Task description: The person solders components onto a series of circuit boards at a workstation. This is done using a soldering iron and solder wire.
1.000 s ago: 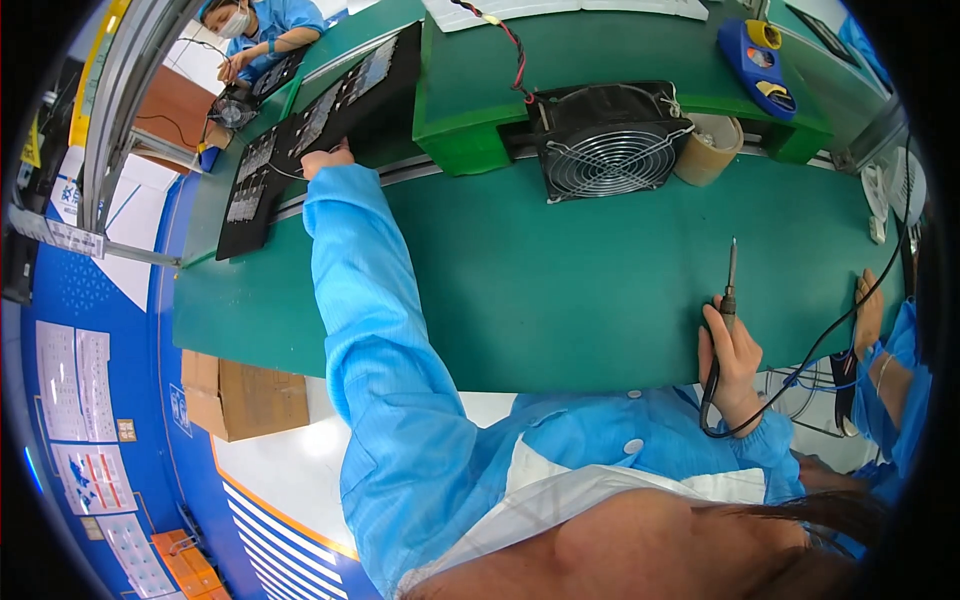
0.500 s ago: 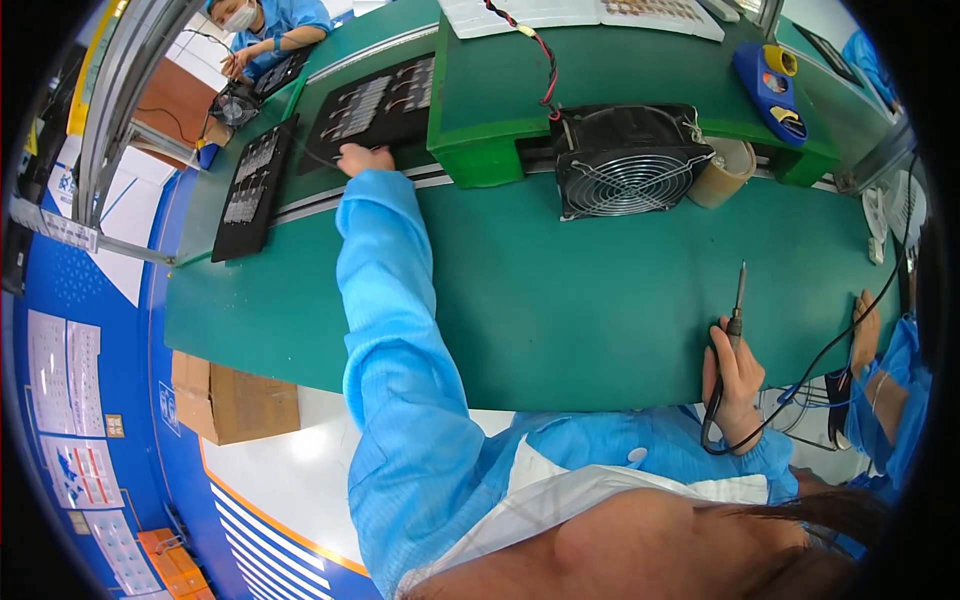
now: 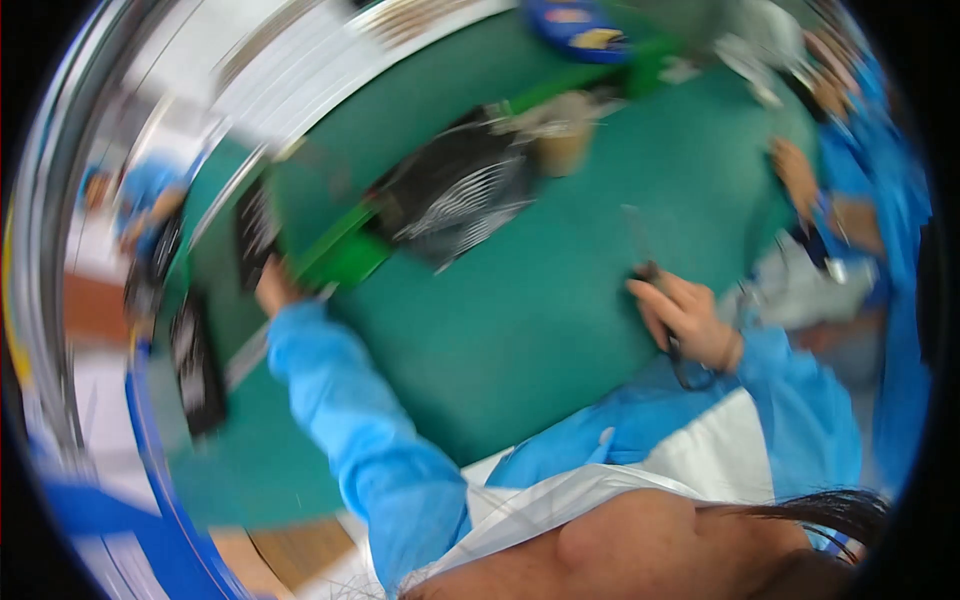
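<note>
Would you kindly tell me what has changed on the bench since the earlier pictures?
The left hand and the farther black panel have moved right, toward the green shelf, widening the gap to the other black panel. The view has swung and blurred, so any change in the left grip is unclear. The right hand still holds the soldering iron; the fan and tan roll stay by the shelf.

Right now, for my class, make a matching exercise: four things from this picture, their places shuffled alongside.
Things
1. black fan with silver wire guard
2. blue plastic stand
3. pen-shaped tool with dark handle
4. bare left hand

Places
A. in the right hand
B. by a flat black tray
C. beside a beige cylinder
D. close to the picture's top edge

Pairs: 1-C; 2-D; 3-A; 4-B
</note>
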Demonstrator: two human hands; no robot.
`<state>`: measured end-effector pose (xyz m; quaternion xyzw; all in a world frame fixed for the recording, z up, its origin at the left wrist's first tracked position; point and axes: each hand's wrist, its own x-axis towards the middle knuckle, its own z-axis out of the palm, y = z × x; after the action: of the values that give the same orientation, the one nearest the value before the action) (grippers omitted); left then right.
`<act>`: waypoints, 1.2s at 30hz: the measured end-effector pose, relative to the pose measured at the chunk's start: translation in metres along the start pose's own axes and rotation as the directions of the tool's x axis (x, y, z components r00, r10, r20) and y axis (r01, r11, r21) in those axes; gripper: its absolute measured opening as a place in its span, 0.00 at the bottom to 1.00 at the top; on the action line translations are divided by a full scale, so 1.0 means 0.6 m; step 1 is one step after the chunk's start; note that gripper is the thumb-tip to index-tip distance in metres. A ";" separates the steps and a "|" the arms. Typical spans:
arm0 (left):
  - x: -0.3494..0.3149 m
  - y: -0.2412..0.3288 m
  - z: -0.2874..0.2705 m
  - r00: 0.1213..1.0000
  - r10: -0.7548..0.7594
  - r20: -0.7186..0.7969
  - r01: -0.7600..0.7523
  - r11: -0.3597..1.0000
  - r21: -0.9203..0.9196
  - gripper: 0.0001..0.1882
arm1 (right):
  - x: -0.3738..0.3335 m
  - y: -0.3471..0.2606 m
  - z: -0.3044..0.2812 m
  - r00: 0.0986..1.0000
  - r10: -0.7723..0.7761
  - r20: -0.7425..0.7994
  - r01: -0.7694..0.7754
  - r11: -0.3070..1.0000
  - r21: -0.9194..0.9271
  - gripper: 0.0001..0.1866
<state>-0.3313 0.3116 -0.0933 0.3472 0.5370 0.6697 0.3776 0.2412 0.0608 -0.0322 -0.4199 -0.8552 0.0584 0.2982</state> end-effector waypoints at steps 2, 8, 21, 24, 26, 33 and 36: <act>0.010 -0.016 -0.004 0.977 -0.213 -0.008 0.211 0.974 -0.082 0.19 | -0.006 0.009 0.009 0.999 -0.032 -0.033 0.029 0.995 -0.098 0.24; 0.017 0.002 -0.003 0.953 0.215 -0.213 -0.110 0.902 0.418 0.23 | -0.020 -0.001 0.034 0.985 0.005 -0.170 -0.031 0.989 -0.147 0.21; -0.031 0.045 0.019 0.779 0.324 -0.537 -0.275 0.946 0.172 0.18 | -0.007 0.005 0.047 0.980 -0.022 -0.197 -0.003 0.992 -0.125 0.22; -0.031 0.045 0.020 0.742 0.350 -0.572 -0.300 0.936 0.183 0.17 | -0.009 0.005 0.047 0.978 -0.033 -0.205 0.005 0.991 -0.136 0.21; -0.029 0.044 0.019 0.712 0.371 -0.597 -0.312 0.928 0.205 0.18 | -0.008 0.005 0.046 0.978 -0.034 -0.207 0.006 0.991 -0.135 0.21; -0.001 0.028 -0.005 0.727 0.378 -0.573 -0.262 0.924 0.278 0.19 | -0.008 0.001 0.045 0.981 -0.019 -0.195 -0.004 0.993 -0.118 0.21; -0.004 0.032 -0.003 0.722 0.408 -0.559 -0.247 0.906 0.343 0.20 | -0.011 -0.002 0.040 0.984 -0.002 -0.177 -0.016 0.994 -0.106 0.21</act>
<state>-0.3343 0.3058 -0.0753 0.2421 0.6380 0.7309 0.0094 0.2301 0.0590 -0.0546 -0.4417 -0.8258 -0.0238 0.3497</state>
